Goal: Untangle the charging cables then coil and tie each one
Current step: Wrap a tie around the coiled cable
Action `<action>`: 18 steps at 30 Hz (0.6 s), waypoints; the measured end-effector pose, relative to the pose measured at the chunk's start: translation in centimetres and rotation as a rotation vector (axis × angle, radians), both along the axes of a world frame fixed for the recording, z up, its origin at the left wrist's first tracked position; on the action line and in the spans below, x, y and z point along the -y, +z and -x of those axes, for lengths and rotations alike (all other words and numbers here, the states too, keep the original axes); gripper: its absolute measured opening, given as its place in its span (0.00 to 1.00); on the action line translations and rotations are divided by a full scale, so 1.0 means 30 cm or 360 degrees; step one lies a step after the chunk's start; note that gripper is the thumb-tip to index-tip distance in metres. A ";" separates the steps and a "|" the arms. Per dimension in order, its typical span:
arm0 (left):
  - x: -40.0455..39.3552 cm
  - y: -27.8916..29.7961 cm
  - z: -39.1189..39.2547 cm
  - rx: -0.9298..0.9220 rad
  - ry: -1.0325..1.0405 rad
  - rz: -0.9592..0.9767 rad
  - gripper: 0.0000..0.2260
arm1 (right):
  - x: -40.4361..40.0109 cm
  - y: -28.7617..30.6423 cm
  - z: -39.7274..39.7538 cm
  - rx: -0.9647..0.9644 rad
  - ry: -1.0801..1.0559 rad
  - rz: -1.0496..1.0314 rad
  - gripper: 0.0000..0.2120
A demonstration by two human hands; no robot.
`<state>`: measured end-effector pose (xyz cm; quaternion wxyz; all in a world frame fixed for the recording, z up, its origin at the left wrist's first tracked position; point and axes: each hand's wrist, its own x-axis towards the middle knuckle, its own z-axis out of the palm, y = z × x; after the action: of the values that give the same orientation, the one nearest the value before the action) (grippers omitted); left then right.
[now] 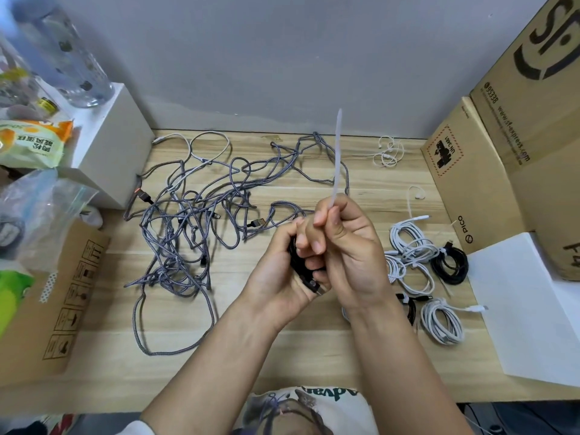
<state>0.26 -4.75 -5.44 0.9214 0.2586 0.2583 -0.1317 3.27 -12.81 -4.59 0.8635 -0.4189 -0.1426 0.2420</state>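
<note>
Left hand (282, 265) is wrapped around a coiled black cable (299, 265), held just above the counter (282, 350) at centre. Right hand (348, 246) sits touching it, fingers (323, 219) pinching a white zip tie (337, 158) whose long axis runs up and away toward the wall. Tightening looks like a pull along that line, and there's open room above. The grey tangle (194, 221) lies to the left, nearer the left hand; finished coils (420, 271) sit right, beside the cardboard boxes (489, 171).
</note>
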 end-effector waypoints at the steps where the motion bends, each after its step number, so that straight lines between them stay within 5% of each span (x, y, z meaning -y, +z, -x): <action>1: 0.010 0.002 0.000 0.0013 0.0066 -0.0026 0.27 | -0.003 -0.004 -0.001 0.0026 -0.0005 0.0007 0.07; 12: 0.024 0.020 0.019 0.0239 0.0255 0.0181 0.16 | -0.004 -0.021 -0.012 -0.0105 -0.0065 -0.0612 0.07; 18: -0.046 0.035 0.045 0.0423 -0.0036 -0.0321 0.12 | 0.077 -0.003 -0.040 -0.0199 0.0023 -0.0686 0.15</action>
<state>-1.08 -3.38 -4.38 0.9153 0.3678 0.1432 -0.0800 4.47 -15.11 -4.68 0.9385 -0.2078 -0.1401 0.2376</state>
